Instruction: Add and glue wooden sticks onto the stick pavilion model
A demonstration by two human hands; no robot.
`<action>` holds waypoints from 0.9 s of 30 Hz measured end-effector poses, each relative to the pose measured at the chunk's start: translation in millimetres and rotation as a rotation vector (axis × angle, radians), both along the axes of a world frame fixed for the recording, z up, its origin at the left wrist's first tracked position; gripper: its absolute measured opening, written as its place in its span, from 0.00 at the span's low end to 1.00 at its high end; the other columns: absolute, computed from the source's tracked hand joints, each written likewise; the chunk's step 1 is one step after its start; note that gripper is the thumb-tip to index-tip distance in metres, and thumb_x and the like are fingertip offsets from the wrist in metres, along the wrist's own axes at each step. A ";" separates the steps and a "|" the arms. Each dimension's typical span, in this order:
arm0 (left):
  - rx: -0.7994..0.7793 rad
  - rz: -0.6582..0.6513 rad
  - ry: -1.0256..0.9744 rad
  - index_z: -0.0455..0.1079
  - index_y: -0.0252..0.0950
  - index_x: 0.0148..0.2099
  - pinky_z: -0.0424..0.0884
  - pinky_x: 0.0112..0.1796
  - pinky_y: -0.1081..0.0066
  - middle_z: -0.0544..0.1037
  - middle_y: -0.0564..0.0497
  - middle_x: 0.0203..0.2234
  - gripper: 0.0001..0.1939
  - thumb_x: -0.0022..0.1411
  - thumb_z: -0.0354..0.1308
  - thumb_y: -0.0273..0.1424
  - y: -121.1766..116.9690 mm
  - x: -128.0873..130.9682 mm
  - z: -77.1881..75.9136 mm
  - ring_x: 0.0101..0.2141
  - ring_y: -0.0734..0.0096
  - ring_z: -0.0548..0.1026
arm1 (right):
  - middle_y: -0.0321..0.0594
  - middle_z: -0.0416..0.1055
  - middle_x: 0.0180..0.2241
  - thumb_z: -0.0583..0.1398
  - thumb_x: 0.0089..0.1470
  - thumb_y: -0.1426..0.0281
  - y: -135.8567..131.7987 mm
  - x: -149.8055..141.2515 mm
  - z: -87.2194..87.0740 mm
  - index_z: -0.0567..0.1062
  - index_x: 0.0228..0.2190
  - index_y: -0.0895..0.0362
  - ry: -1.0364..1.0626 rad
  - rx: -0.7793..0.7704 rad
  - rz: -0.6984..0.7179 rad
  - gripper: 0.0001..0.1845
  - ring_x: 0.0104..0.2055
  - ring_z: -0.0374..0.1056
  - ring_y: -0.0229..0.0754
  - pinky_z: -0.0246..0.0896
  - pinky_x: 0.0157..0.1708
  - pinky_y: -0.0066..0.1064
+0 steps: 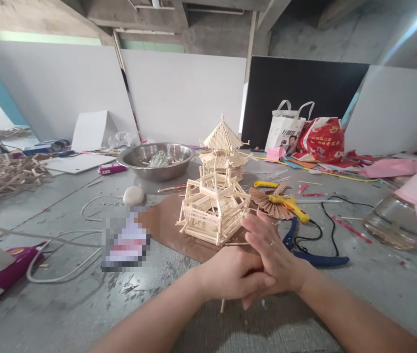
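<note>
My left hand [232, 272] is closed, with its thumb resting against the palm of my right hand [276, 257]. The right fingers are stretched out toward the model. The end of a thin wooden stick [223, 306] shows below my left hand; whether it is held or lies on the table I cannot tell. Just beyond both hands stands a pale wooden-stick framework [213, 208], upright on a brown sheet [166, 223]. Behind it rises a pagoda with a pointed stick roof [223, 135], partly hidden by the framework.
To the right lie a yellow glue gun [291, 206], blue-handled pliers [318, 258] and a pink-lidded jug [399, 215]. A steel basin [153, 171] stands behind. On the left are a purple power strip [6, 274], a white cable [64, 240] and a round white object [134, 195].
</note>
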State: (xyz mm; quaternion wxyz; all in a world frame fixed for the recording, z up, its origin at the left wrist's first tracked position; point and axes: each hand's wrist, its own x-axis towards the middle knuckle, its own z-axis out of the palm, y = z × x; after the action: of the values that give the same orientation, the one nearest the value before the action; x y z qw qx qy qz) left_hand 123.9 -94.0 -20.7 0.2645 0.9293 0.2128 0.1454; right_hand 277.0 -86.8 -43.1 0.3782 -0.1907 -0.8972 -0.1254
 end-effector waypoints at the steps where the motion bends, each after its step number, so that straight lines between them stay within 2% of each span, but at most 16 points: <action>1: 0.049 -0.010 0.022 0.67 0.33 0.30 0.63 0.28 0.78 0.72 0.53 0.23 0.11 0.58 0.47 0.32 0.8 -0.6 1.1 0.25 0.77 0.68 | 0.52 0.37 0.58 0.57 0.34 0.47 1.8 -0.6 -1.4 0.33 0.57 0.58 -0.035 -0.039 0.015 0.58 0.58 0.38 0.56 0.33 0.53 0.54; 5: 0.206 0.008 0.063 0.66 0.33 0.26 0.63 0.28 0.77 0.71 0.52 0.22 0.12 0.58 0.47 0.31 0.9 -0.1 4.0 0.25 0.75 0.68 | 0.53 0.37 0.58 0.58 0.32 0.46 7.7 0.5 -4.8 0.34 0.56 0.58 -0.090 -0.158 0.044 0.59 0.58 0.38 0.55 0.33 0.54 0.51; 11: 0.324 0.104 0.031 0.63 0.33 0.25 0.62 0.25 0.76 0.70 0.52 0.21 0.16 0.60 0.42 0.34 -2.4 -0.8 5.1 0.22 0.76 0.67 | 0.53 0.40 0.57 0.58 0.30 0.46 8.7 9.1 2.8 0.35 0.56 0.60 -0.057 -0.199 -0.023 0.61 0.59 0.37 0.55 0.38 0.53 0.48; 14: 0.269 0.114 0.024 0.63 0.33 0.25 0.61 0.25 0.77 0.70 0.52 0.19 0.18 0.61 0.40 0.35 -1.2 -3.2 4.8 0.21 0.78 0.66 | 0.53 0.42 0.56 0.57 0.34 0.46 7.7 9.8 4.5 0.36 0.56 0.60 -0.047 -0.178 -0.062 0.58 0.58 0.38 0.54 0.38 0.53 0.48; 17: 0.181 0.078 0.012 0.64 0.33 0.26 0.61 0.24 0.78 0.70 0.53 0.19 0.17 0.58 0.46 0.41 0.8 -3.5 2.5 0.21 0.78 0.67 | 0.54 0.43 0.56 0.55 0.39 0.50 6.9 7.0 2.7 0.35 0.56 0.61 -0.107 -0.150 -0.075 0.53 0.58 0.38 0.54 0.34 0.54 0.50; 20: 0.145 0.060 -0.004 0.65 0.34 0.25 0.61 0.25 0.78 0.70 0.54 0.19 0.15 0.56 0.50 0.39 2.1 -1.8 0.3 0.21 0.77 0.67 | 0.54 0.45 0.56 0.55 0.40 0.52 7.2 3.5 1.1 0.33 0.57 0.61 -0.167 -0.159 -0.050 0.53 0.59 0.38 0.53 0.30 0.54 0.51; 23: 0.113 0.110 -0.008 0.63 0.34 0.24 0.60 0.23 0.78 0.68 0.54 0.17 0.15 0.59 0.44 0.33 3.0 -0.3 -0.4 0.19 0.79 0.64 | 0.54 0.43 0.57 0.59 0.33 0.48 8.8 3.4 2.0 0.30 0.56 0.61 -0.130 -0.272 -0.060 0.61 0.59 0.37 0.53 0.34 0.54 0.48; 27: 0.084 0.228 -0.011 0.60 0.34 0.23 0.56 0.20 0.78 0.65 0.55 0.16 0.14 0.59 0.43 0.33 6.0 0.8 -1.7 0.17 0.80 0.60 | 0.53 0.37 0.58 0.61 0.27 0.47 10.8 9.4 3.5 0.30 0.56 0.58 -0.041 -0.458 -0.082 0.66 0.60 0.34 0.52 0.36 0.54 0.46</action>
State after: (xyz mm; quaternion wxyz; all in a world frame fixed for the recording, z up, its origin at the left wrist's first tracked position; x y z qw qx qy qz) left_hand 124.7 -88.1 -22.4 0.2084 0.9085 0.3094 0.1883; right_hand 286.3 -76.0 -39.6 0.3015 -0.3054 -0.9011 0.0624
